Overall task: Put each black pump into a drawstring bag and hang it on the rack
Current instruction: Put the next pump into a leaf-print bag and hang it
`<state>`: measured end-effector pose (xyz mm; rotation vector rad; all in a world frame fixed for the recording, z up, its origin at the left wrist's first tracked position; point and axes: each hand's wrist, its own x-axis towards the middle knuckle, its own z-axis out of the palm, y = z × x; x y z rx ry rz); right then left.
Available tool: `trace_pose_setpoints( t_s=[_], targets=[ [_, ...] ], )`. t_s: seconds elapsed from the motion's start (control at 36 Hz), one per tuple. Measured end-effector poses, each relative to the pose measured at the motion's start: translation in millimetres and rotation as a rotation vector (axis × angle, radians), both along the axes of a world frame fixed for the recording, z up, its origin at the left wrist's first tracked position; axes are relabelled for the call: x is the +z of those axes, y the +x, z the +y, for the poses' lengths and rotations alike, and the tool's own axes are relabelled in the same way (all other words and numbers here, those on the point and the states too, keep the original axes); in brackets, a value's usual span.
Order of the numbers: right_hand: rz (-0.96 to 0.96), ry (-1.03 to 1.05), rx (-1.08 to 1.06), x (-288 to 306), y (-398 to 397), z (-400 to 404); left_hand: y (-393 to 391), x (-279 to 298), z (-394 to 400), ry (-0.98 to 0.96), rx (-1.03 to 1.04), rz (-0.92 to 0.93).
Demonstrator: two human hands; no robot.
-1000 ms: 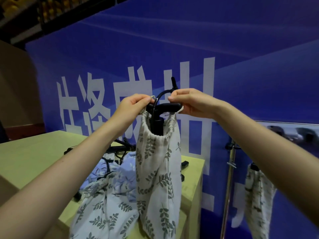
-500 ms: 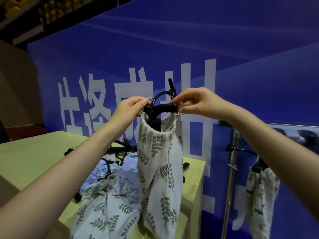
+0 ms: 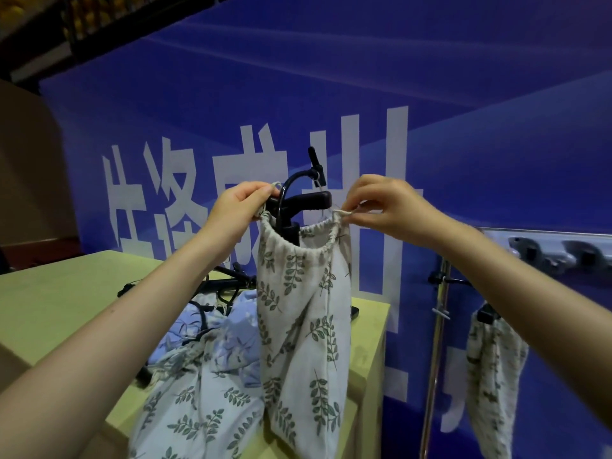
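A white drawstring bag (image 3: 304,313) with a green leaf print hangs upright in front of me over the table's right end. A black pump (image 3: 299,202) stands inside it; its T-handle and curved hose stick out above the gathered mouth. My left hand (image 3: 240,203) pinches the drawstring at the left side of the mouth. My right hand (image 3: 387,207) pinches the cord loop at the right side. On the right stands the metal rack (image 3: 437,342), with another leaf-print bag (image 3: 493,376) hanging from it.
The pale wooden table (image 3: 59,293) holds more leaf-print and blue bags (image 3: 212,385) and further black pumps (image 3: 225,279) behind them. A blue banner wall with white characters stands close behind. The rack's top bar carries dark hooks (image 3: 563,253).
My right hand has let go of the pump handle, moved right and now pinches the cord. The bag mouth is spread wider. The view has shifted slightly left.
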<state>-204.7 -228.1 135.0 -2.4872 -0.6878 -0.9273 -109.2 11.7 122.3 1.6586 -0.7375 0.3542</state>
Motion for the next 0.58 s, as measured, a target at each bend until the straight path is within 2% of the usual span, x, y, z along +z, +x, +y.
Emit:
trace_pose_setpoints(
  t_s=[0.06,0.17,0.28,0.47,0.58],
  targets=[
    [0.026,0.046,0.000,3,-3,0,0,-1,-1,0.000,0.000,-0.008],
    [0.211,0.253,0.130,18,-6,5,-1,0,-6,-0.016,0.003,-0.015],
    [0.310,0.335,0.189,29,0,10,-3,1,-10,-0.010,-0.006,-0.021],
    [0.243,0.375,0.228,29,11,18,-2,1,-9,-0.021,0.015,-0.023],
    [0.286,0.365,0.227,31,16,24,-7,1,-11,-0.015,-0.007,-0.034]
  ],
)
